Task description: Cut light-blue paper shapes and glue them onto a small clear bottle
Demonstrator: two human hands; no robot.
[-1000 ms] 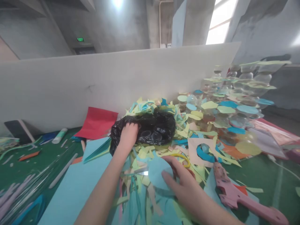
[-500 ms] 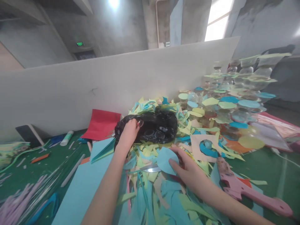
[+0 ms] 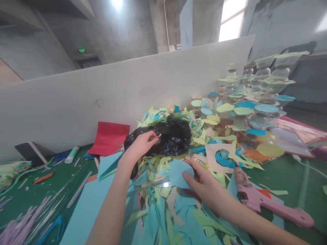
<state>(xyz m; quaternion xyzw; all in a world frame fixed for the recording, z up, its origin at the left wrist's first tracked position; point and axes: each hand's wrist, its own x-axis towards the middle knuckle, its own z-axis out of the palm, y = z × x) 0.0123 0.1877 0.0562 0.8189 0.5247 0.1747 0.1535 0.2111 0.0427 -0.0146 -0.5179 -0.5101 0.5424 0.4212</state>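
My left hand (image 3: 146, 142) is over a black plastic bag (image 3: 176, 134), its fingertips pinched together. A small whitish bit shows at the fingertips, too small to name. Inside the bag, faint round clear rims show. My right hand (image 3: 201, 178) grips a light-blue paper disc (image 3: 180, 174) between thumb and fingers. Under the disc, a pair of scissors sticks out with its metal blade (image 3: 165, 183) pointing left, and part of a red handle shows below the same hand. Paper scraps (image 3: 163, 200) lie beneath both hands.
A pink glue gun (image 3: 270, 204) lies at right, near a beige sheet (image 3: 211, 158) with a round hole. Behind it are stacked clear cups (image 3: 263, 80) with paper discs. Blue sheets (image 3: 84, 204), red paper (image 3: 109, 137) and a phone-like slab (image 3: 30, 154) are left. A white partition (image 3: 114, 92) stands behind.
My left hand has shifted slightly right and down over the black bag, its fingertips still together. My right hand keeps the blue disc and scissors almost in place. The view has shifted a little.
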